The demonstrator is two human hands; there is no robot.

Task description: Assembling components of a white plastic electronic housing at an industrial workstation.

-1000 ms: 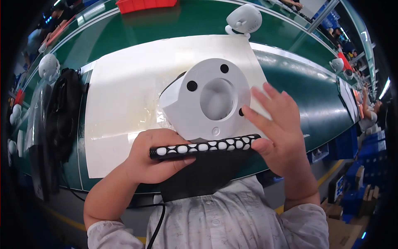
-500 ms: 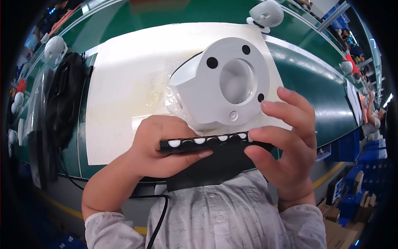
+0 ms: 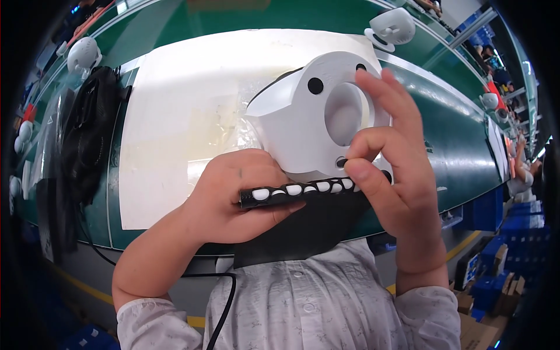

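A white rounded plastic housing lies tipped on the bench, its ring-shaped base with a round opening facing me. Black round pads sit on that ring, one partly behind my right fingers. My left hand is closed on a bent black sheet of stick-on pads, white spots showing along its fold, just in front of the housing. Over the ring's near side, my right hand pinches a small black pad between thumb and index finger, at the base's surface; its other fingers are raised.
White board and clear plastic film lie under the housing on the green bench. At left are a black bag and a cable. Similar white devices stand beyond. Blue crates and cartons are at lower right.
My right hand has moved up from the sheet's right end to the base, with a black pad now at its fingertips. Sheet and housing appear shifted slightly right.
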